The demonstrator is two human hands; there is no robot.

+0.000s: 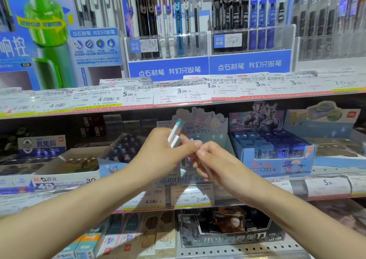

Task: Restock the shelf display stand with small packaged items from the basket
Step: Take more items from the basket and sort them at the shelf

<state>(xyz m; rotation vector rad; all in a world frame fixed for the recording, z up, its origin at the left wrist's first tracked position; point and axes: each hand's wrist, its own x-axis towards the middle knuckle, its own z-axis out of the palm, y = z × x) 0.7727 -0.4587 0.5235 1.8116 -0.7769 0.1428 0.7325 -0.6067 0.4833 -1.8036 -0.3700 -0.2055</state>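
L hand [164, 149] w/ white sticks [175, 136], display box [200, 120] behind (R hand [215, 159] adjacent)

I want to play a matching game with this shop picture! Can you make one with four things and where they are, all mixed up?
Things:
1. small white packets
2. pens in clear holders
3. blue box of sharpeners
4. right hand

Places:
A. top shelf
B. middle shelf, right of the hands
C. in the left hand
D. fingertips touching the left hand's fingertips

Pairs: 1-C, 2-A, 3-B, 4-D
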